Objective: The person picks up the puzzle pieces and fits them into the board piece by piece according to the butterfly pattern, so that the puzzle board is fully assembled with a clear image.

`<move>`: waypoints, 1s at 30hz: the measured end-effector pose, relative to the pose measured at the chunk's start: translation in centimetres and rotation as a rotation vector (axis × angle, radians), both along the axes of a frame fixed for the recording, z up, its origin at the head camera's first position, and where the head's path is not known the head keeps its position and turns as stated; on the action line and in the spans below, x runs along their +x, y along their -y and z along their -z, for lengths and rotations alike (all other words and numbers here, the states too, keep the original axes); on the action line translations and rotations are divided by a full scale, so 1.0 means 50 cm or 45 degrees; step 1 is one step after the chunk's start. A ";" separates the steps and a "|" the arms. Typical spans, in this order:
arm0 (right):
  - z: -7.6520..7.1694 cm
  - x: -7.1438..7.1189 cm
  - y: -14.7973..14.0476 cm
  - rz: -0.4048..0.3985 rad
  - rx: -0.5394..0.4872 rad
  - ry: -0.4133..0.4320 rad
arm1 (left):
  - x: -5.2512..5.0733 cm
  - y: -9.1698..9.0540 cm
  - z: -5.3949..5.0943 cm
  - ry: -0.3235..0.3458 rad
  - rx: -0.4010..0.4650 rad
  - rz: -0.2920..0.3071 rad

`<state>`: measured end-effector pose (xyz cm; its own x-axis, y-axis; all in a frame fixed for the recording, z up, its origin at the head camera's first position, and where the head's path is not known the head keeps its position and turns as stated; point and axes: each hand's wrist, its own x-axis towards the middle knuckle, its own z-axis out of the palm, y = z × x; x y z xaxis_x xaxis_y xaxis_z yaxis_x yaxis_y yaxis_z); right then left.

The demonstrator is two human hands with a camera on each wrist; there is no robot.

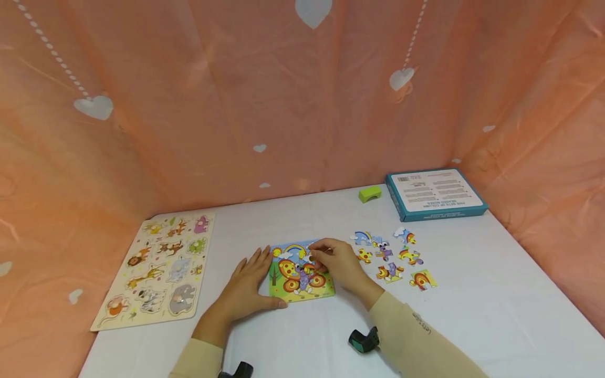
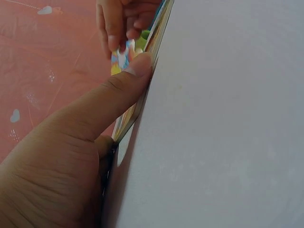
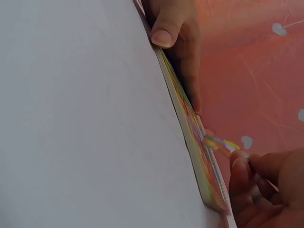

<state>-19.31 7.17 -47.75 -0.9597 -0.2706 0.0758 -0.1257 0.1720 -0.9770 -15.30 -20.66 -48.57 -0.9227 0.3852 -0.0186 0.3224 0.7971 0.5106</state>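
My feed shows peach, heart-printed cloth [image 1: 227,105] behind the puzzle board [image 1: 289,269], a white-covered table [image 1: 472,294] beneath. The board carries a bright butterfly, rainbow and tree. Left hand [image 1: 246,289], fingers extended, touches its left side; right hand [image 1: 341,265] pinches a piece [image 3: 221,143] at its upper right.

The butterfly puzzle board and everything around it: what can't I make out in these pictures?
- Butterfly puzzle board: upper right corner hidden by the right hand in the head view.
- Held puzzle piece: picture blurred in the right wrist view, one end covered by that hand.
- Teal box: smallest print too small to read in the head view.
- Left sleeve: cut off by the head view's bottom edge.
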 end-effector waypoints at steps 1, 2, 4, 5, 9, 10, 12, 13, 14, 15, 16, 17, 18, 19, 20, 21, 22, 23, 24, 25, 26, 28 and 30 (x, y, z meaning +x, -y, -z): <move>0.000 -0.001 0.005 -0.003 0.018 -0.003 | 0.000 0.000 0.000 0.000 0.003 0.001; 0.000 -0.002 0.009 -0.005 0.048 -0.010 | 0.000 0.000 0.000 -0.001 0.006 0.002; 0.000 -0.001 0.013 -0.003 0.114 -0.030 | 0.001 0.000 0.000 -0.002 0.017 0.005; 0.000 0.000 0.014 0.002 0.155 -0.050 | 0.001 0.000 0.000 -0.004 0.019 0.007; -0.009 0.009 0.012 -0.025 0.374 -0.194 | 0.003 0.001 -0.001 -0.021 0.018 0.013; -0.013 0.012 0.011 -0.058 0.452 -0.242 | 0.003 0.001 -0.002 -0.026 0.015 0.014; -0.022 0.018 0.009 -0.167 0.625 -0.329 | 0.002 0.001 -0.002 -0.032 0.012 0.014; -0.027 0.022 0.008 -0.235 0.712 -0.367 | 0.002 0.001 -0.002 -0.035 0.010 0.015; -0.031 0.025 0.007 -0.302 0.797 -0.401 | 0.002 0.001 -0.002 -0.037 0.009 0.017; -0.033 0.029 0.007 -0.361 0.880 -0.432 | 0.001 0.001 -0.001 -0.040 0.009 0.019; -0.035 0.032 0.008 -0.411 0.950 -0.456 | 0.001 0.001 0.000 -0.041 0.009 0.020; -0.035 0.034 0.010 -0.446 1.001 -0.470 | 0.000 0.001 0.000 -0.042 0.009 0.020; -0.034 0.036 0.012 -0.469 1.038 -0.476 | 0.000 0.001 0.000 -0.042 0.009 0.021; -0.032 0.038 0.014 -0.480 1.067 -0.487 | 0.000 0.001 0.001 -0.047 0.011 0.023; -0.030 0.039 0.016 -0.483 1.093 -0.489 | 0.000 0.001 0.001 -0.046 0.012 0.024; -0.028 0.039 0.019 -0.483 1.108 -0.482 | -0.001 0.001 0.001 -0.043 0.011 0.023; -0.027 0.040 0.021 -0.484 1.116 -0.477 | -0.001 0.001 0.001 -0.039 0.010 0.022; -0.026 0.040 0.023 -0.487 1.125 -0.472 | -0.001 0.001 0.001 -0.038 0.010 0.022; -0.025 0.040 0.026 -0.491 1.135 -0.467 | -0.001 0.000 0.001 -0.040 0.013 0.024; -0.024 0.040 0.029 -0.492 1.145 -0.462 | -0.001 0.001 0.001 -0.040 0.013 0.025; -0.024 0.041 0.032 -0.495 1.152 -0.456 | -0.001 0.001 0.001 -0.036 0.012 0.023; -0.023 0.041 0.039 -0.502 1.154 -0.449 | -0.001 0.002 0.000 -0.035 0.015 0.025; -0.023 0.040 0.047 -0.506 1.149 -0.451 | 0.001 0.003 0.000 -0.036 0.014 0.025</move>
<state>-17.32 4.82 -46.62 -0.7514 -0.6578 -0.0516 -0.5871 0.7023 -0.4026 -15.27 -20.80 -48.55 -0.9151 0.4030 0.0116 0.3520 0.7849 0.5100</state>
